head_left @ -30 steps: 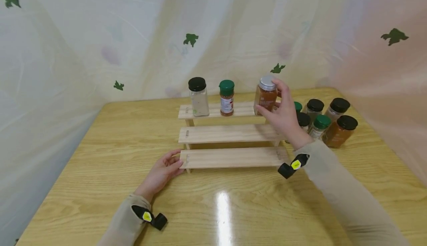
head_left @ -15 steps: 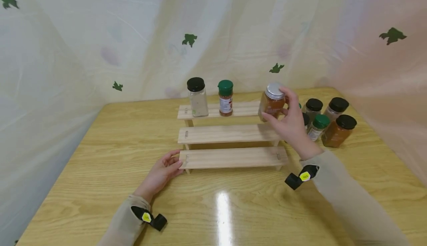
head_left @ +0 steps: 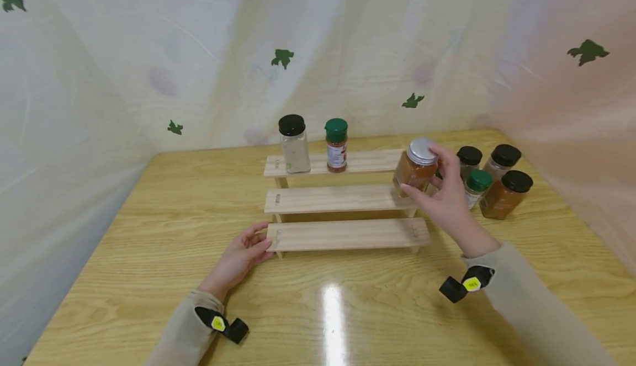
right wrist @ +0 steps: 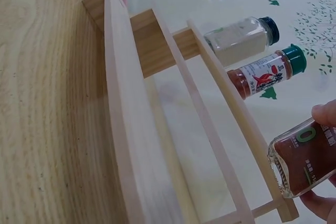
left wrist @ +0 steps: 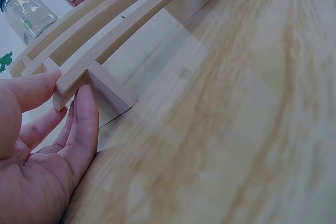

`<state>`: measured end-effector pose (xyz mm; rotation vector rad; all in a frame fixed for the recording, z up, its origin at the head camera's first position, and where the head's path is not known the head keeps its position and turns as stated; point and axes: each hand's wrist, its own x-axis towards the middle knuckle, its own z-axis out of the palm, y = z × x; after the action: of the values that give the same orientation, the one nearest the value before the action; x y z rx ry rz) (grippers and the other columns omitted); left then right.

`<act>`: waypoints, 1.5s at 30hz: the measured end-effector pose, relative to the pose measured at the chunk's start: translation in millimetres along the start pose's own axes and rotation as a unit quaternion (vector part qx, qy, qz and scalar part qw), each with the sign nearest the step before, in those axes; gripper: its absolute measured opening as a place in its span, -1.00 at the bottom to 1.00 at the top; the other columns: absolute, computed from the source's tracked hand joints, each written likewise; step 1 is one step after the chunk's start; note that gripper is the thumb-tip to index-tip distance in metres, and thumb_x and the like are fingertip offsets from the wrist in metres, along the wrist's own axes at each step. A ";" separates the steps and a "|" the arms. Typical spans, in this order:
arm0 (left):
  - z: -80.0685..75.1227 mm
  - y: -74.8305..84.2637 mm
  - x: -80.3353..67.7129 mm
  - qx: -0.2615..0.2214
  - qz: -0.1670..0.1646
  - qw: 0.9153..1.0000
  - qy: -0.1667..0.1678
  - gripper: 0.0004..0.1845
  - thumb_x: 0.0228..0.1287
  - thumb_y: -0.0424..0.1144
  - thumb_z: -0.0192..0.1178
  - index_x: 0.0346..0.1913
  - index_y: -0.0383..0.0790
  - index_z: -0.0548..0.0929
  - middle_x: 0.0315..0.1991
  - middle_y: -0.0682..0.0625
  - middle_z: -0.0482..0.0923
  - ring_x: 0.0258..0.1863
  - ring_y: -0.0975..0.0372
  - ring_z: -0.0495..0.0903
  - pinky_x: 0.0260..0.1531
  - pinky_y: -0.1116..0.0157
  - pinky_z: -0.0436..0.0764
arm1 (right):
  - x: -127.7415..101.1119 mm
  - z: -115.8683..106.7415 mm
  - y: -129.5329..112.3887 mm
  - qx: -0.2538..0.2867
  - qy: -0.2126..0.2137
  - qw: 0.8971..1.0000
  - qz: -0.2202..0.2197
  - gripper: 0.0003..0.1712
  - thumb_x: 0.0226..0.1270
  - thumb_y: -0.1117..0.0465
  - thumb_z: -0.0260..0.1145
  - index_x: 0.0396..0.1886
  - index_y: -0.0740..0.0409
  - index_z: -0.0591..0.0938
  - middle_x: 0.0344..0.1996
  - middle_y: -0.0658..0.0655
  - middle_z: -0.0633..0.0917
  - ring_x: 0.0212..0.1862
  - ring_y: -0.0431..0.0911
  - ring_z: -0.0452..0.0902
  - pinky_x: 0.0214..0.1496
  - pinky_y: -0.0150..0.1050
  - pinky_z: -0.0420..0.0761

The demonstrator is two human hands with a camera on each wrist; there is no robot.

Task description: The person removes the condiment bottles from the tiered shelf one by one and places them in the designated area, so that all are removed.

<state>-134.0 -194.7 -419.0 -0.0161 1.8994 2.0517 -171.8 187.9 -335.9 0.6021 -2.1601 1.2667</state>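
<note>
A three-tier wooden spice rack stands on the table. My left hand pinches the left end of its lowest board, thumb on top and fingers beneath, as the left wrist view shows. Between thumb and fingers, my right hand grips a square glass jar of red-brown spice with a silver lid. This jar is slightly tilted in front of the top tier's right end, over the middle tier; whether it touches wood I cannot tell. On the top tier stand a black-lidded jar and a green-capped chilli bottle.
Right of the rack, several spice jars stand grouped, among them a green-lidded jar and a black-lidded orange-brown jar. My right hand partly hides this group. A patterned curtain hangs behind the table.
My right hand has drawn the silver-lidded jar from the top tier's right part, rightward and toward me, down in front of that tier. My left hand stays at the rack's end.
</note>
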 end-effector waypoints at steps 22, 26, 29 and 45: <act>-0.5 -0.9 0.9 0.001 0.003 1.000 -0.002 -0.41 0.39 -0.45 -0.01 0.39 -0.46 0.05 -0.10 0.02 0.42 -0.18 0.37 0.55 -0.12 0.45 0.61 | -43.8 -41.8 15.0 -0.023 -0.035 0.998 -0.046 -0.07 0.08 -0.03 0.33 0.27 0.39 0.12 0.22 -0.28 0.25 0.15 -0.40 0.26 0.03 -0.74 0.35; -0.5 -0.6 1.3 0.001 0.000 1.000 0.000 -0.42 0.39 -0.46 -0.03 0.40 -0.44 0.05 -0.09 0.02 0.41 -0.18 0.37 0.54 -0.12 0.45 0.61 | -47.2 -46.3 18.0 -0.024 -0.036 0.997 -0.058 -0.01 0.08 -0.19 0.25 0.25 0.42 0.11 0.22 -0.25 0.25 0.15 -0.40 0.27 0.02 -0.75 0.36; -1.0 -0.8 1.3 0.005 -0.002 1.000 0.000 -0.43 0.40 -0.47 -0.06 0.40 -0.43 0.05 -0.07 0.00 0.40 -0.17 0.36 0.54 -0.11 0.44 0.61 | -49.9 -49.4 19.4 -0.025 -0.041 0.996 -0.075 0.01 0.11 -0.24 0.22 0.23 0.46 0.11 0.22 -0.25 0.25 0.16 -0.40 0.27 0.03 -0.75 0.36; -0.6 -0.7 0.9 -0.005 -0.002 1.000 0.001 -0.42 0.39 -0.47 -0.04 0.40 -0.44 0.05 -0.10 0.03 0.41 -0.19 0.37 0.54 -0.12 0.46 0.61 | -71.4 -65.7 35.6 -0.041 -0.054 0.997 -0.043 0.03 0.02 -0.24 0.24 0.18 0.54 0.21 0.16 -0.30 0.29 0.13 -0.46 0.29 0.04 -0.76 0.33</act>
<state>-134.8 -195.1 -419.9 -0.0253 1.8900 2.0584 -125.3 269.2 -379.7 0.7356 -2.2372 1.1176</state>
